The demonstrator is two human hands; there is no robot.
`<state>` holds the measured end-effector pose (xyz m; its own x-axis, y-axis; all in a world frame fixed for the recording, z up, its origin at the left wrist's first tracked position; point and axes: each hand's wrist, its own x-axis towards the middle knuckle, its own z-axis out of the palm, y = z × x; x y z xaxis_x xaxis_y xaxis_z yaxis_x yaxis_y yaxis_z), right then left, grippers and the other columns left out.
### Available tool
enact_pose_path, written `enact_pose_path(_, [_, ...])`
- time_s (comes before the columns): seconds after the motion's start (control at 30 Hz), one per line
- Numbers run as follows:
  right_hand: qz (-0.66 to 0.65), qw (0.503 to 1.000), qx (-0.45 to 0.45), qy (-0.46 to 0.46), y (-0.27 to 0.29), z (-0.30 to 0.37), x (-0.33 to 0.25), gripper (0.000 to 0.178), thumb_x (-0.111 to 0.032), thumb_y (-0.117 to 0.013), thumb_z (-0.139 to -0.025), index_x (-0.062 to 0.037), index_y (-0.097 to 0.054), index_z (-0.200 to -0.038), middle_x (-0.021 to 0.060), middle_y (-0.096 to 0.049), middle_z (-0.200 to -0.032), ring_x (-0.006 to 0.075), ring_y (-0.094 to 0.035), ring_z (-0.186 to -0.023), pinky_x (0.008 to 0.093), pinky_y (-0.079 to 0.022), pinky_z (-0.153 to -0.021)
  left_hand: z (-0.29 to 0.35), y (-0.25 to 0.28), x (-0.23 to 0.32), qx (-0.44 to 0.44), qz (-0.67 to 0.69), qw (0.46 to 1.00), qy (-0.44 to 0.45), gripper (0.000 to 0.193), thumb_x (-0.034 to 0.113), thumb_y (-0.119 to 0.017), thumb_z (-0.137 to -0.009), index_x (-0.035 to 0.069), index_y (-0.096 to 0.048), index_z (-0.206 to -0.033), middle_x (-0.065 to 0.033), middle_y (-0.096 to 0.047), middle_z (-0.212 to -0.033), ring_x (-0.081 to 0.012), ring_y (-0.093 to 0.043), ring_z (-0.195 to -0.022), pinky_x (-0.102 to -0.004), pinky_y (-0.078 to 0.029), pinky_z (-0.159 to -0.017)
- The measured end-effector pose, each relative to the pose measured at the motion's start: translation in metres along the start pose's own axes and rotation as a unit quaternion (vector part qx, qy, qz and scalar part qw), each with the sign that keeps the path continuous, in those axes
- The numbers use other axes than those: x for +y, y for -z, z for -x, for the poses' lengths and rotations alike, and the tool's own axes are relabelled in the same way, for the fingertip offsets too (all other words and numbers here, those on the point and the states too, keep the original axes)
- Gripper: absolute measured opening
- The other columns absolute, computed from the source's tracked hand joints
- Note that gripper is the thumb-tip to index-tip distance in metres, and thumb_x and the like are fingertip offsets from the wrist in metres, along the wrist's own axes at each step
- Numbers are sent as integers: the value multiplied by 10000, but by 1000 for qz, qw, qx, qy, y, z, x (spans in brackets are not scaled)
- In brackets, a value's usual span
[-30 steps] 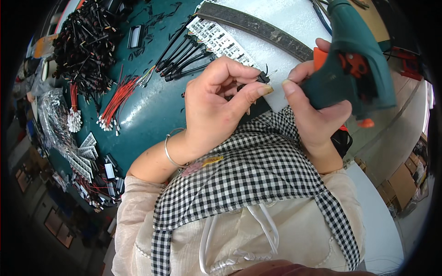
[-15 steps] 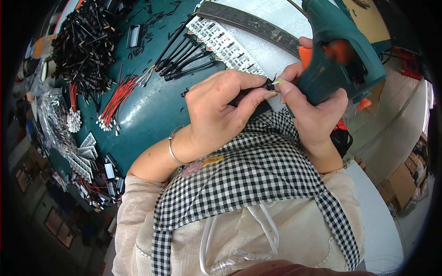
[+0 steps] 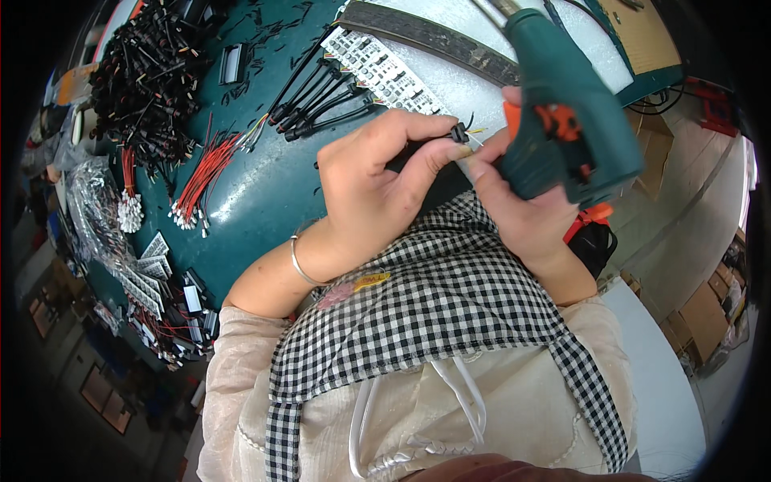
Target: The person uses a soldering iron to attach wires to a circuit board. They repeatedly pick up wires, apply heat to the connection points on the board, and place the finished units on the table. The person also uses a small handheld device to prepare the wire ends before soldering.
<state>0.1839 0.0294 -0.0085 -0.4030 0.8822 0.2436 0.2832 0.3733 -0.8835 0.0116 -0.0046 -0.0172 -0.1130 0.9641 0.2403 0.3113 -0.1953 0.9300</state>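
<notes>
My left hand [image 3: 365,173] pinches the end of a black cable [image 3: 458,133] between thumb and forefinger. Thin yellow and white wires fan out of that end. A dark green soldering gun [image 3: 586,88] with an orange trigger rests in my right hand [image 3: 526,213], its metal nose pointing away from me. The right thumb and forefinger reach past the gun's handle to the thin wires, and their tips are close together there. Just beyond the hands lies a white strip of circuit boards [image 3: 385,74], with several black cables [image 3: 325,104] attached along its left side.
A dark flat bar [image 3: 434,36] lies across the board strip's far side, over white foam [image 3: 474,84]. Left on the green table [image 3: 257,189] are red wires with white plugs [image 3: 205,181], a heap of black connectors [image 3: 148,80] and a black frame [image 3: 234,64]. Cardboard boxes [image 3: 699,317] stand at right.
Both hands have shifted slightly left, carrying the cable and the soldering gun along. The gun has turned, and more of its metal nose shows. The thin wires are more visible between my fingers.
</notes>
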Motion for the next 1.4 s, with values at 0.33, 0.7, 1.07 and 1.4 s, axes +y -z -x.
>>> enact_pose_path(0.33, [-211,964,100,-126,30,6,-5,613,-17,-658,-758,118,-399,-1298,116,-618,-750,131,-561,-571,239,-480,-552,-12,24,2,-107,-89,990,29,158,56,-728,-811,-24,-703,-945,-72,-694,-772,-104,-628,-646,-209,-478,-592])
enact_pose_path(0.7, [-277,937,71,-201,77,58,-6,753,-187,-761,-725,188,-365,-1244,108,-510,-644,141,-470,-429,226,-403,-373,3,40,-32,-123,-149,981,-5,141,45,-756,-770,-4,-691,-886,-81,-709,-800,-136,-677,-691,-229,-520,-626])
enact_pose_path(1.07, [-259,943,28,-210,77,60,-9,697,-170,-755,-721,179,-402,-1211,100,-504,-593,138,-452,-412,233,-392,-368,9,35,-49,-72,-209,971,-97,170,75,-774,-725,25,-698,-868,-88,-703,-790,-206,-672,-667,-266,-527,-603])
enact_pose_path(1.4, [-221,948,14,-230,69,57,-14,626,-148,-756,-711,156,-450,-1165,116,-530,-632,142,-474,-425,232,-391,-388,8,37,-50,-79,-200,973,-88,165,76,-765,-730,19,-691,-866,-92,-694,-788,-218,-668,-662,-277,-524,-590])
